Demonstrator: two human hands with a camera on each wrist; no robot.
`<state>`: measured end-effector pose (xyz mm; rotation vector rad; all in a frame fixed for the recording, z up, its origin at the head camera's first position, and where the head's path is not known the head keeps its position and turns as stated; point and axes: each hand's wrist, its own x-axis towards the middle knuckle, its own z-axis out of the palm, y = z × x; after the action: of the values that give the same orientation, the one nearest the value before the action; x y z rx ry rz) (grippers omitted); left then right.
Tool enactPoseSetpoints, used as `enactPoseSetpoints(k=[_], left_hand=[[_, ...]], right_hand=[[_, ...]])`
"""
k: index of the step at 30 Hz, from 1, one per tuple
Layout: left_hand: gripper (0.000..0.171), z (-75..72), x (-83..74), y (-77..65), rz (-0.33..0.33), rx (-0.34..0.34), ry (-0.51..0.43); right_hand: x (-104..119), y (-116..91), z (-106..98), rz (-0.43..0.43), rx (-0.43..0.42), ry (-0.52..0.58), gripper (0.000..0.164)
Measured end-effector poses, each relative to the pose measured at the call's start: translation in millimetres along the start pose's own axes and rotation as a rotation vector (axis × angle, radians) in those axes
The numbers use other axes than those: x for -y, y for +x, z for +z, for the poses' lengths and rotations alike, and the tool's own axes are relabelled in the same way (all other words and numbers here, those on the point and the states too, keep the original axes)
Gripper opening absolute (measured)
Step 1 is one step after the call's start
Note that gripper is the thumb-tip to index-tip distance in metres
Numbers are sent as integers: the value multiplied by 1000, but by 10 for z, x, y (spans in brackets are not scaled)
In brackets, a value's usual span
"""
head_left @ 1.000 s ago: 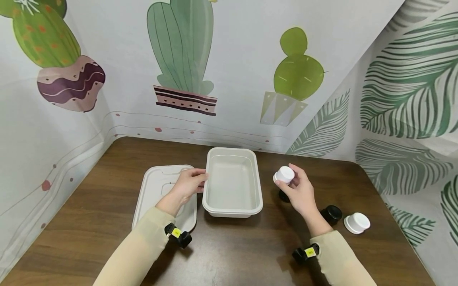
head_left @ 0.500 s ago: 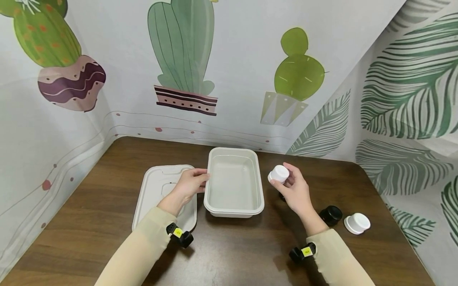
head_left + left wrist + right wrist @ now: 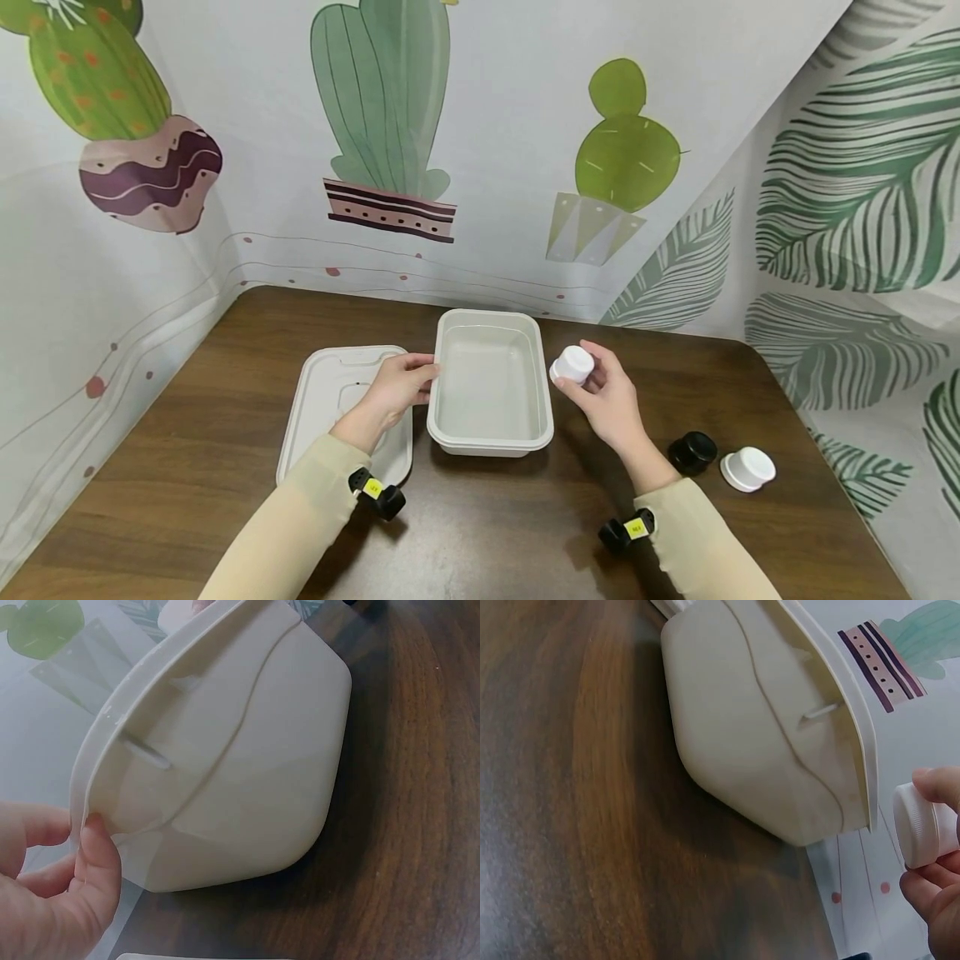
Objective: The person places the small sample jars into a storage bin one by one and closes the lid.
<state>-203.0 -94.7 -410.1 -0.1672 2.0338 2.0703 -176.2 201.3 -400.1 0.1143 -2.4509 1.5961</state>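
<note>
A pale grey rectangular plastic tub [image 3: 491, 383] stands on the table, its inside bare. My left hand [image 3: 397, 387] pinches the tub's left rim between thumb and fingers, as the left wrist view also shows. Just right of the tub, my right hand [image 3: 609, 400] holds a small white jar [image 3: 576, 364] above the table. In the right wrist view this jar [image 3: 919, 825] has a wider ribbed end facing the tub, and thumb and fingers grip it around its sides. The jar is apart from the tub's rim.
A flat pale lid [image 3: 318, 417] lies left of the tub, partly under my left forearm. To the right sit a black jar [image 3: 693, 452] and another white jar [image 3: 747, 468]. A patterned cloth wall [image 3: 495, 167] rises behind the wooden table [image 3: 480, 525].
My right hand has carried the white jar leftward toward the tub. A black jar seen beneath that hand before is now hidden. The left hand keeps its grip on the rim.
</note>
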Motion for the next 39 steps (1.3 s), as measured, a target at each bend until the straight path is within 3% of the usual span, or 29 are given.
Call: enactPoseSetpoints(k=[9,39], left_hand=[[38,0,-1,-18,-1,-7,-10],[38,16,1,-8,0,-10,-3]], right_hand=[[41,-15,55,-61,20,-4,65],[179,28,192,-66,70,-13,64]])
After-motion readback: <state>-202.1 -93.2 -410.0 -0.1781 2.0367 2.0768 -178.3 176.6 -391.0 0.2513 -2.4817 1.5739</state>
